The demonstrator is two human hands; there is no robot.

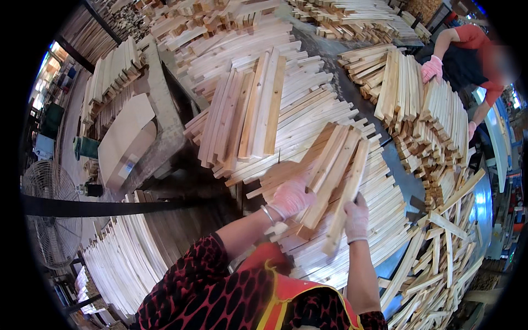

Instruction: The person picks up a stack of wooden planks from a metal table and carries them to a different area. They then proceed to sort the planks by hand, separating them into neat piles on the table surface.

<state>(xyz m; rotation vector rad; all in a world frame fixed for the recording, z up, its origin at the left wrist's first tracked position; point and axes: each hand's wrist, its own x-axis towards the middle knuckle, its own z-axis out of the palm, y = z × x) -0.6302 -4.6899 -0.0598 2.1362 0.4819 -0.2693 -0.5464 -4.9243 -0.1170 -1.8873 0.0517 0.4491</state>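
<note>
My left hand (290,198), in a pale pink glove with a bracelet at the wrist, is closed at the left edge of a small group of wooden strips (331,179). My gloved right hand (356,217) grips the near part of a lighter wooden strip (353,181), which slants slightly apart from the others. This group lies over a wide layer of pale strips (308,118) set side by side. Farther off to the left, a second bundle of strips (247,104) rests across the same layer. My left fingertips are partly hidden.
A co-worker's gloved hand (433,69) touches stacked strips (404,82) at the right. Loose offcuts (434,269) pile up at the lower right. To the left are a cardboard sheet (129,132), a fan (52,214), a dark strap (110,208) and upright strips (124,253).
</note>
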